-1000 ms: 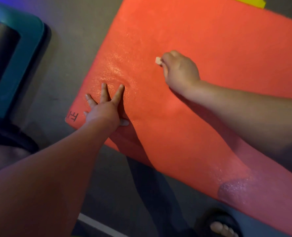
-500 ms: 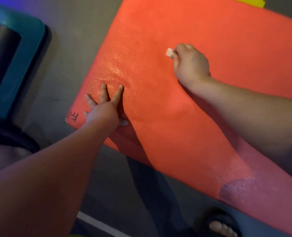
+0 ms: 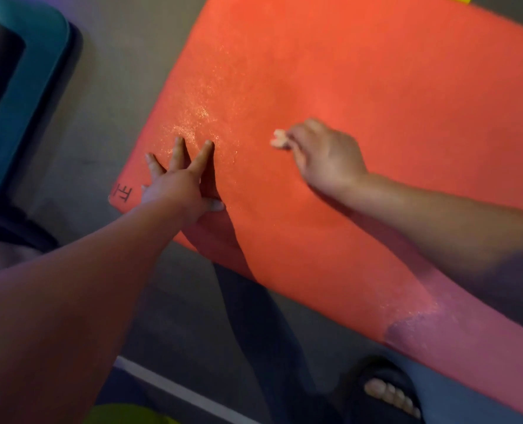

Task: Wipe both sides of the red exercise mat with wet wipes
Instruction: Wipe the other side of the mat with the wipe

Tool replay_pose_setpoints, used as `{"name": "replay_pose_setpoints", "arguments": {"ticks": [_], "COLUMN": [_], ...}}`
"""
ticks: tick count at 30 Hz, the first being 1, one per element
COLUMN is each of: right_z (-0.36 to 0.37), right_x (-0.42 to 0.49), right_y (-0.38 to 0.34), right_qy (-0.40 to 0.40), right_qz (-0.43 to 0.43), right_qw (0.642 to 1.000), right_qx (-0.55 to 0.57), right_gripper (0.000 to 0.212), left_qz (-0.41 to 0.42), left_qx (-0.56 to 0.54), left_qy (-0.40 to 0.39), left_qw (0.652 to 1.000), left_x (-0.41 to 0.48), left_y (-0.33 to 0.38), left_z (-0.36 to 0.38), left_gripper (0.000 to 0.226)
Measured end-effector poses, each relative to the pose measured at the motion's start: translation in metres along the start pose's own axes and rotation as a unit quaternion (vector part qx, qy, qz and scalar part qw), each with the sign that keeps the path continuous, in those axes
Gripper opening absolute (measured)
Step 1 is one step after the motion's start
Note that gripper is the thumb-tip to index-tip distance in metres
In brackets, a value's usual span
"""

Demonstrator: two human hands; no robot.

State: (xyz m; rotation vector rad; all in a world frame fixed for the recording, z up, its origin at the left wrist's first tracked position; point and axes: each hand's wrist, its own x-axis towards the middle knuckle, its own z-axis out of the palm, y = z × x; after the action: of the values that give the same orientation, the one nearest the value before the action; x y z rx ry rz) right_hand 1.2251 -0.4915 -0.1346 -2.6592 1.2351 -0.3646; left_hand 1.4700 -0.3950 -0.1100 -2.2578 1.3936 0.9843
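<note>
Noting the mat (image 3: pixel 361 87) lying flat before us: left hand (image 3: pixel 177 185) pressing its near-left corner, fingers splayed; right hand (image 3: pixel 327 157) pinching a wadded wipe (image 3: pixel 278 139) mid-mat. We judge it light, floppy, grippy; lift by a corner.

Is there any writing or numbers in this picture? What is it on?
"正" or "王", I cannot tell which: one dark mark, sideways and blurred, on the corner of the red exercise mat, beside the left hand.
There is nothing to read on the wet wipe that the right hand pinches, and no other text shows.
</note>
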Motion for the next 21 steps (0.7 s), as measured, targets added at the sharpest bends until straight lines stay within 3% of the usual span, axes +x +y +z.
{"name": "replay_pose_setpoints", "arguments": {"ticks": [2,4,7,11,13,16,19,21], "right_z": [0.003,0.009,0.014,-0.001,-0.007,-0.005,0.000,0.006], "right_x": [0.006,-0.005,-0.047,-0.086,-0.074,-0.048,-0.028,-0.032], "right_y": [0.005,-0.012,-0.058,-0.096,-0.086,-0.066,-0.053,-0.061], "right_qy": [0.009,0.009,-0.054,-0.260,-0.231,-0.081,-0.060,-0.070], "right_qz": [0.069,0.067,-0.032,-0.209,-0.218,-0.124,-0.025,-0.027], "right_qw": [0.997,0.998,0.995,0.939,0.946,0.989,0.998,0.997], "right_qx": [-0.025,-0.005,0.072,0.083,0.068,0.012,-0.019,0.007], "right_gripper": [0.026,0.028,0.026,0.022,0.019,0.029,0.038,0.033], "left_qz": [-0.003,-0.031,-0.043,-0.050,-0.052,-0.044,-0.041,-0.039], "left_qx": [-0.007,-0.027,-0.057,-0.038,-0.021,-0.008,-0.003,-0.013], "left_qy": [0.020,0.035,0.030,0.019,0.038,0.033,0.040,0.042], "left_qw": [1.000,0.999,0.997,0.998,0.998,0.998,0.998,0.998], "left_x": [-0.005,-0.014,-0.023,-0.019,-0.015,-0.018,-0.019,-0.021], "left_y": [-0.010,-0.018,-0.027,-0.027,-0.024,-0.025,-0.027,-0.027], "left_z": [0.007,0.017,0.027,0.029,0.021,0.029,0.036,0.036], "left_gripper": [0.116,0.108,0.101,0.102,0.102,0.102,0.101,0.102]}}
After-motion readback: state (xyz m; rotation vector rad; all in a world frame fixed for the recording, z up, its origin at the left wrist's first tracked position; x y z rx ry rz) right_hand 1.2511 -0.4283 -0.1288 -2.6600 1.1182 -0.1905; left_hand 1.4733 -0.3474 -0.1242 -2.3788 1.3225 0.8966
